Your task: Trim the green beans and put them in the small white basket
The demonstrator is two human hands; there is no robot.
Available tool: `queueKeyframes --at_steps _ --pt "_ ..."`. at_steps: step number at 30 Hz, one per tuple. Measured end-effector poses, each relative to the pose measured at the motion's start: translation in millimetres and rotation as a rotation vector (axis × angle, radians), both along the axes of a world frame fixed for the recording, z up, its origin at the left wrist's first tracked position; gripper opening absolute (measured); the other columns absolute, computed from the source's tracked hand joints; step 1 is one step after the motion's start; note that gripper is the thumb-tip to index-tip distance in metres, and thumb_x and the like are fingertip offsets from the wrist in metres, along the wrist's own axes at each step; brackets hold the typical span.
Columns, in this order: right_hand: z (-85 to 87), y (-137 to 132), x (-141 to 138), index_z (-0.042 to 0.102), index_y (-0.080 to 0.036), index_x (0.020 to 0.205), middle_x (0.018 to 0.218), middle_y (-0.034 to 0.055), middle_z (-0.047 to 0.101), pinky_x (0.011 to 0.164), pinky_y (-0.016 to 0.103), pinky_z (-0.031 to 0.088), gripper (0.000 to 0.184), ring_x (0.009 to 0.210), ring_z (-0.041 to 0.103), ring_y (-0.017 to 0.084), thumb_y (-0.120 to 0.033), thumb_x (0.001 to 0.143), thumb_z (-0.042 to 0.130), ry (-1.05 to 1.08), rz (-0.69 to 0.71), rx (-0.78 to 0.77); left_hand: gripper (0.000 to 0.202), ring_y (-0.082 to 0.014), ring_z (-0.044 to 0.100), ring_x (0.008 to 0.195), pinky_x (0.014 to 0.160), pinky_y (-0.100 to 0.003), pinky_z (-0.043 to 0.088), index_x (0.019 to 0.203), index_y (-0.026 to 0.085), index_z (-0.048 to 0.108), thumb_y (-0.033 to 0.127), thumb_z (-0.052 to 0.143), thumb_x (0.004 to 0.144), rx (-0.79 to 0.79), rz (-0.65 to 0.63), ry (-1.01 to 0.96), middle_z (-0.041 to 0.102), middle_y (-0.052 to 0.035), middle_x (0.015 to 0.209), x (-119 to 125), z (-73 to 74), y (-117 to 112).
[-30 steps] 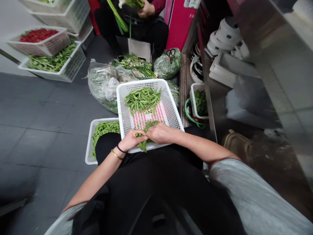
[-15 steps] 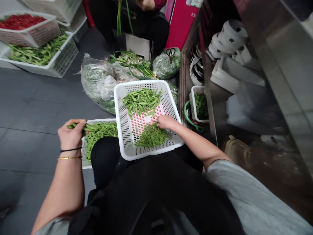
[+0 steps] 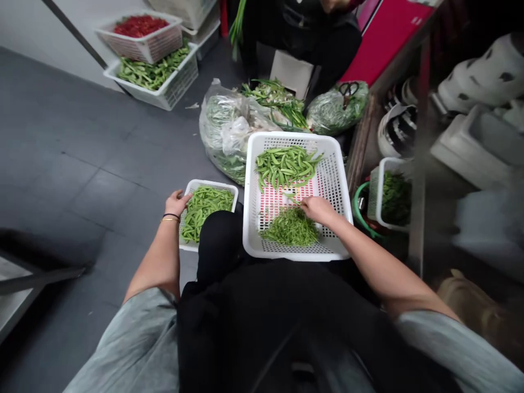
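Observation:
A large white basket (image 3: 338, 180) rests on my lap. It holds a heap of green pea pods (image 3: 285, 166) at its far side and a pile of thin green trimmings (image 3: 291, 229) at its near side. My right hand (image 3: 318, 209) lies between the two piles, fingers pinched together at a single pod. A smaller white basket (image 3: 230, 189) of pods (image 3: 203, 206) stands on the floor by my left knee. My left hand (image 3: 176, 203) sits at its left rim, back towards me, fingers hidden.
Clear plastic bags of greens (image 3: 229, 128) lie beyond the baskets, one with scissors (image 3: 347, 89) on top. Stacked baskets of red chillies (image 3: 140, 27) and green beans (image 3: 151, 73) stand far left. Another person (image 3: 311, 33) sits opposite. Shelves with dishes (image 3: 399, 128) and a basket of greens (image 3: 393, 196) are right.
My left hand carried pods from my lap out to the floor basket and now sits low at its rim. My right hand stayed in the large basket. The view swung left.

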State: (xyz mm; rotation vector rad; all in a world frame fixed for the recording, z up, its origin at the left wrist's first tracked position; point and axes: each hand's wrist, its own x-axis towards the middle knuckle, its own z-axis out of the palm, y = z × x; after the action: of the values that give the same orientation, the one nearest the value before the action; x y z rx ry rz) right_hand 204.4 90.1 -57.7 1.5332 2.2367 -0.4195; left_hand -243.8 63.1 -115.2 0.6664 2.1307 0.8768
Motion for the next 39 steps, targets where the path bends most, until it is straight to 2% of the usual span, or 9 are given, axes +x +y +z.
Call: queueKeyframes --at_steps 5,8,10,14,23,26,30,34,39 --pt "38.5 -51 -8 0.064 -0.016 0.087 0.087 0.007 0.066 0.067 0.025 0.038 0.023 0.077 0.059 0.016 -0.026 0.09 0.043 0.272 0.113 0.182 0.026 -0.0072 0.049 0.043 0.043 -0.019 0.04 0.085 0.009 0.065 0.033 0.061 0.076 0.175 -0.119 -0.15 0.063 -0.0043 0.064 67 61.1 -34" --pt "67.0 -77 -22 0.062 -0.014 0.086 0.085 0.0092 0.063 0.063 0.026 0.037 0.029 0.072 0.055 0.016 -0.028 0.093 0.038 0.37 0.214 0.335 0.038 -0.0089 0.051 0.039 0.034 -0.018 0.034 0.081 0.009 0.068 0.046 0.064 0.075 0.188 -0.524 -0.442 0.065 -0.0083 0.06 138 96.6 -57" --pt "81.0 -90 -29 0.062 -0.014 0.083 0.081 0.0096 0.061 0.063 0.027 0.036 0.032 0.071 0.053 0.016 -0.026 0.095 0.035 0.436 0.313 0.393 0.04 -0.0098 0.053 0.039 0.033 -0.018 0.035 0.08 0.01 0.068 0.049 0.065 0.073 0.153 -0.61 -0.591 0.066 -0.0081 0.06 179 110.8 -66" --pt "88.6 -104 -28 0.06 -0.015 0.08 0.077 0.0068 0.059 0.063 0.025 0.036 0.03 0.07 0.052 0.014 -0.02 0.095 0.034 0.572 0.426 0.372 0.032 -0.006 0.046 0.036 0.035 -0.015 0.035 0.075 0.011 0.065 0.039 0.076 0.065 0.231 -0.527 -0.78 0.057 -0.0003 0.047 225 116.8 -71" --pt "82.2 -104 -1 0.061 -0.014 0.081 0.06 -0.0024 0.062 0.059 0.019 0.045 0.021 0.056 0.059 0.009 -0.034 0.086 0.053 1.179 0.189 -0.606 0.029 -0.0043 0.037 0.037 0.037 -0.017 0.029 0.082 0.011 0.07 0.035 0.075 0.066 0.097 -0.93 -0.896 0.05 0.0026 0.045 246 119.1 -77" --pt "77.8 -90 22 0.057 -0.014 0.078 0.06 -0.0012 0.061 0.055 0.021 0.047 0.028 0.054 0.058 0.01 -0.041 0.084 0.054 1.335 -0.129 -0.481 0.028 -0.0041 0.038 0.037 0.036 -0.018 0.028 0.081 0.011 0.07 0.035 0.074 0.066 0.075 -0.959 -0.872 0.057 -0.0014 0.053 243 123.4 -75" --pt "78.2 -75 48 0.057 -0.014 0.085 0.067 0.002 0.06 0.057 0.025 0.048 0.031 0.057 0.058 0.012 -0.043 0.087 0.048 1.21 -0.354 0.023 0.028 -0.004 0.037 0.035 0.033 -0.017 0.024 0.082 0.011 0.071 0.035 0.073 0.067 0.031 -0.931 -0.869 0.059 -0.0037 0.055 234 124.6 -73" --pt "87.3 -85 28 0.053 -0.014 0.115 0.11 0.0136 0.058 0.077 0.034 0.048 0.039 0.094 0.058 0.021 -0.042 0.088 0.049 0.81 0.037 0.373 0.027 -0.0043 0.038 0.036 0.033 -0.017 0.023 0.082 0.011 0.072 0.035 0.07 0.069 -0.032 -0.954 -0.914 0.059 -0.0032 0.056 235 123.3 -70" --pt "86.2 -97 -8 0.059 -0.012 0.089 0.083 0.0103 0.062 0.069 0.03 0.043 0.027 0.073 0.056 0.017 -0.021 0.094 0.034 0.519 0.492 0.225 0.023 -0.0082 0.043 0.04 0.038 -0.019 0.032 0.075 0.015 0.072 0.037 0.069 0.071 0.052 -1.145 -0.665 0.058 -0.002 0.052 239 133.1 -67"
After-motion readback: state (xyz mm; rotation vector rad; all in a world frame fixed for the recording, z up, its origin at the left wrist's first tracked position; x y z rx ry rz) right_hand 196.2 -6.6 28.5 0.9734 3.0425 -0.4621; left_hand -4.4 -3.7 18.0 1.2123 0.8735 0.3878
